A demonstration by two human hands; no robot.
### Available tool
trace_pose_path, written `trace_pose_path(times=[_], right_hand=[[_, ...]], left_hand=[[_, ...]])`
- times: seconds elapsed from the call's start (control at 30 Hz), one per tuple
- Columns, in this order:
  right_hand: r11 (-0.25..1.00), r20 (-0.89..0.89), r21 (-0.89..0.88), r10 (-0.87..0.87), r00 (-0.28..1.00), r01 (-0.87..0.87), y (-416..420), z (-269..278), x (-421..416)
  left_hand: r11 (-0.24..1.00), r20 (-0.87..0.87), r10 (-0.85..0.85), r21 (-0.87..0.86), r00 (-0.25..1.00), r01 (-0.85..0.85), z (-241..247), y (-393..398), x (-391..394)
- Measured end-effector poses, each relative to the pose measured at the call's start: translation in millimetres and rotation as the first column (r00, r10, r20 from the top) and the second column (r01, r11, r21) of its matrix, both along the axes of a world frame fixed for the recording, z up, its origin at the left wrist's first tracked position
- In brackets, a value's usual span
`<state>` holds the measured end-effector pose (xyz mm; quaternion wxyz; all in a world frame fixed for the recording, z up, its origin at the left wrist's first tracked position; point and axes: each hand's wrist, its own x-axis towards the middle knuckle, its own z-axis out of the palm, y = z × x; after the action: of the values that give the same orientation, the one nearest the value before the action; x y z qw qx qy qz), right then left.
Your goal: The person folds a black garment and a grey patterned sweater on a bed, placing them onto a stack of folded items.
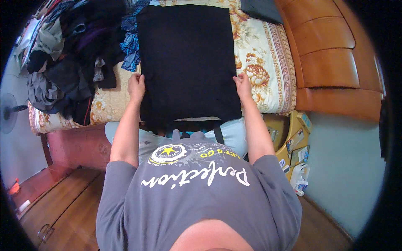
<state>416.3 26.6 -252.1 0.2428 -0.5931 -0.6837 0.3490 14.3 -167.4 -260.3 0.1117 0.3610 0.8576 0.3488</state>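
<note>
A large black cloth (188, 59), roughly rectangular, lies flat across the bed in front of me. My left hand (136, 86) pinches its left edge between thumb and fingers, a little below the middle. At about the same height on the opposite side, my right hand (242, 85) has its thumb and fingertips closed at the cloth's right edge. The near edge of the cloth reaches the bed's front, just above my lap. Whether it is a garment or a plain piece of fabric, I cannot tell.
Dark and grey clothes (72, 62) are heaped on the left of the floral bedspread (257, 72). Blue patterned fabric (130, 47) lies beside the black cloth. A brown padded headboard (329, 62) stands at right, above a yellowish bedside cabinet (290, 135). A fan (11, 109) is at far left.
</note>
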Motion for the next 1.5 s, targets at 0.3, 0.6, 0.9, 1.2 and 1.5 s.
trace_pose_path(times=[0.3,0.6,0.9,1.2,1.5], right_hand=[[0.747,0.603,0.145,0.454,0.656,-0.649,-110,51,61],[0.608,0.590,0.346,0.450,0.670,-0.714,-112,7,56],[0.577,0.633,-0.027,0.641,0.433,-0.816,-95,36,58],[0.489,0.258,-0.507,0.872,0.417,-0.710,-61,102,47],[0.594,-0.149,-0.763,0.222,0.964,-0.255,96,78,-38]], left_hand=[[0.702,-0.293,-0.668,-0.551,0.684,0.451,63,-143,81],[0.590,-0.434,-0.807,-0.577,0.400,0.564,46,-131,56],[0.456,-0.113,-0.867,-0.575,0.486,0.679,74,-111,50],[0.279,0.359,-0.762,-0.569,0.539,0.774,121,-79,37],[0.635,0.780,-0.094,-0.432,0.619,0.641,130,65,-48]])
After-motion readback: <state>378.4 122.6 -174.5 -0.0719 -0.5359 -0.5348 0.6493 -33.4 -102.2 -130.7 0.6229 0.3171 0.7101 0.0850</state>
